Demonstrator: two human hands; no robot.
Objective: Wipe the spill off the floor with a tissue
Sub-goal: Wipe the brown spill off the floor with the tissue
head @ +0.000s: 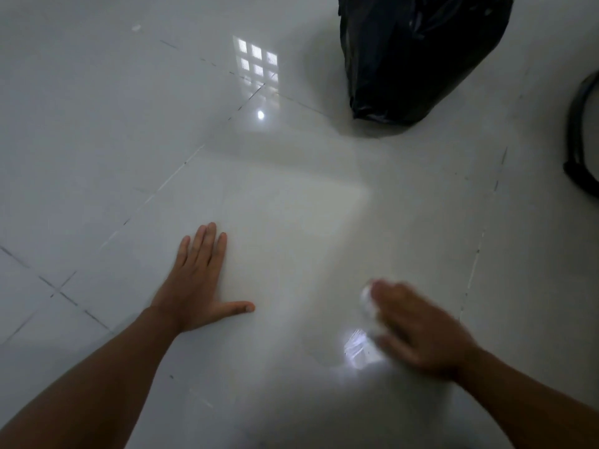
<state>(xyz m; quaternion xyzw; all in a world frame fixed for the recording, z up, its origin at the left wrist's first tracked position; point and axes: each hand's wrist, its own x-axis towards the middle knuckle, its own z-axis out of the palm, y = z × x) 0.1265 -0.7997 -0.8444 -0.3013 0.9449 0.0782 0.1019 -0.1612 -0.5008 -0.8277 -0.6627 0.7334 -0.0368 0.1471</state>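
Note:
My left hand (196,286) lies flat on the white tiled floor (291,205), palm down, fingers together and thumb spread to the right, holding nothing. My right hand (421,332) is blurred with motion low on the right and presses a crumpled white tissue (369,307) against the floor; the tissue sticks out at the hand's left side. Just below the tissue a wet, shiny patch (358,350) of the spill glints on the tile. How far the spill reaches is hard to tell on the glossy floor.
A full black plastic bag (418,56) stands on the floor at the upper right. A dark curved object (583,137) is cut off by the right edge. Window light reflects on the tiles (259,69) ahead.

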